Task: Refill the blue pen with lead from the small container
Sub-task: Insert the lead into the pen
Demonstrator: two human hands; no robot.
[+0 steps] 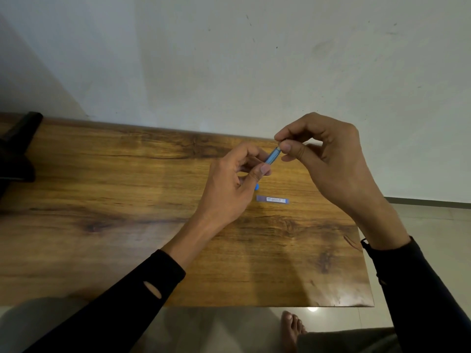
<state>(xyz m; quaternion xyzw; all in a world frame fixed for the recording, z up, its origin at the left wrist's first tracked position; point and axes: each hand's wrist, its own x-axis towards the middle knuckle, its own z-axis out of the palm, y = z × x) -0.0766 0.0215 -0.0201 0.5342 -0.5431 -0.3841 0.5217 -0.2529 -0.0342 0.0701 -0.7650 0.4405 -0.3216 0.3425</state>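
The left hand [235, 179] grips the blue pen [272, 156] above the counter [127, 200]; the right hand [328, 159] pinches at the pen's upper end, whether on a cap or a lead cannot be told. The container [272, 200] lies on the counter just below the hands. Judged step: working the pen's top end, either opening it or feeding in a lead. The next move calls for fine alignment. The container's label print is unreadable.

Both arms wear long black sleeves that end at the wrists. The left sleeve [122, 296] has a small oval hole in the cloth on the forearm. The right sleeve [418, 289] has a short loop of black thread or strap sticking out at its cuff. The left hand [226, 184] and the right hand [331, 159] are bare, with short nails. A bare foot [291, 327] shows below, beside dark grey-brown trouser cloth [349, 340].
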